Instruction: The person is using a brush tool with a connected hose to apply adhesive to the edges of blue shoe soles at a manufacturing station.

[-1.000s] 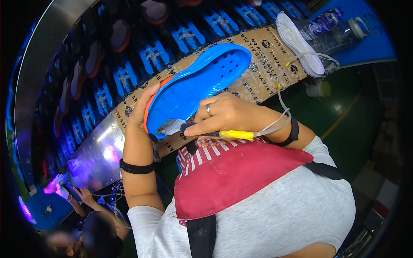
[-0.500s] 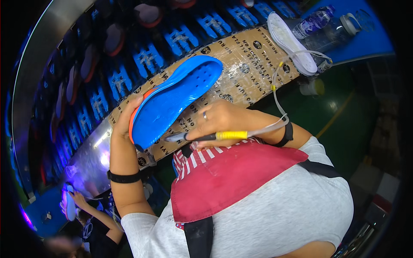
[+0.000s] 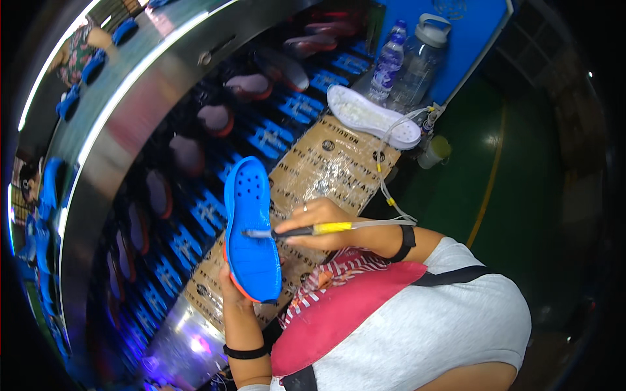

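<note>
A blue shoe sole [image 3: 251, 264] with orange along its lower edge is held up by my left hand [image 3: 236, 287], closed round its near end. Its hollow inner side faces up, and a group of small holes marks the far end. My right hand [image 3: 318, 218] grips a brush [image 3: 334, 227] with a black and yellow handle, a ring on one finger. The brush's tip lies over the inside of the sole, around its middle, and seems to touch it. From the handle's rear a clear tube [image 3: 391, 219] loops away to the right.
Printed brown cardboard [image 3: 313, 176] covers the bench under my hands. A white sole [image 3: 375, 120] lies at its far end, near a purple-labelled bottle [image 3: 388, 68] and a clear jug [image 3: 420, 62]. Soles on blue racks [image 3: 270, 140] line the left. Beyond a metal rail, a person's patterned sleeve [image 3: 81, 55] shows.
My view has swung round. The sole has turned so its holed end points away from me, and the brush has come from beside the sole to over its inside.
</note>
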### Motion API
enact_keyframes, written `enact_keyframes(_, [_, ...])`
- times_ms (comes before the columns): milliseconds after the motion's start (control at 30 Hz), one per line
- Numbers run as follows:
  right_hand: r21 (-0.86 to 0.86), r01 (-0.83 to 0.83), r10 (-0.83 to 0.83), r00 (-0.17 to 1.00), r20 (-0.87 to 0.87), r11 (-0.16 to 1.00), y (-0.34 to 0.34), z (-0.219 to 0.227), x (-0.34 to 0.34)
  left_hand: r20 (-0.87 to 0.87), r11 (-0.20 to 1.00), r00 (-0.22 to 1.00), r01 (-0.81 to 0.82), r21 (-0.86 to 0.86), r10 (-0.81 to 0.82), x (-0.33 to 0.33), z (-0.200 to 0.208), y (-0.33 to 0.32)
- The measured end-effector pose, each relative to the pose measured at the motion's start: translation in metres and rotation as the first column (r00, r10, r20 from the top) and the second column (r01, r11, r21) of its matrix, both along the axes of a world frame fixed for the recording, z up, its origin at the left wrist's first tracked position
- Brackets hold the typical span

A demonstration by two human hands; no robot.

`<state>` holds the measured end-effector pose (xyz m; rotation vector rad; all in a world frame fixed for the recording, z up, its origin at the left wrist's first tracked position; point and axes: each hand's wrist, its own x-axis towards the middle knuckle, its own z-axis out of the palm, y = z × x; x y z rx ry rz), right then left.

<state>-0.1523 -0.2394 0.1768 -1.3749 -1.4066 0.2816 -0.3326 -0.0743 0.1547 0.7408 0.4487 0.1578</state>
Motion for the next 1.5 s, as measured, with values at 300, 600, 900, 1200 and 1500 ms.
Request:
enact_keyframes(300, [0.087, 0.370, -0.301, 0.853, -0.427, 0.925, -0.085, 0.029, 0.059, 0.531, 0.911, 0.827, -0.055, 0.408, -0.188, 0.129, 0.148, -0.012])
enact_keyframes(600, [-0.004, 0.400, -0.336, 0.765, -0.549, 0.916, -0.113, 0.016, 0.070, 0.180, 0.935, 0.968, -0.220, 0.280, 0.174, 0.296, 0.275, 0.042])
enact_keyframes(900, [-0.071, 0.340, -0.309, 0.725, -0.616, 0.938, -0.120, -0.002, 0.095, -0.030, 0.114, 0.937, -0.010, 0.993, 0.348, 0.348, 0.279, 0.083])
enact_keyframes(1200, [0.003, 0.384, -0.339, 0.817, -0.466, 0.923, -0.111, -0.013, 0.115, -0.021, 0.148, 0.980, -0.009, 0.989, 0.200, 0.502, 0.294, 0.138])
enact_keyframes(1500, [0.007, 0.339, -0.284, 0.799, -0.530, 0.941, -0.073, -0.011, 0.151, -0.144, 0.245, 0.989, 0.134, 0.960, 0.023, 0.577, 0.286, 0.121])
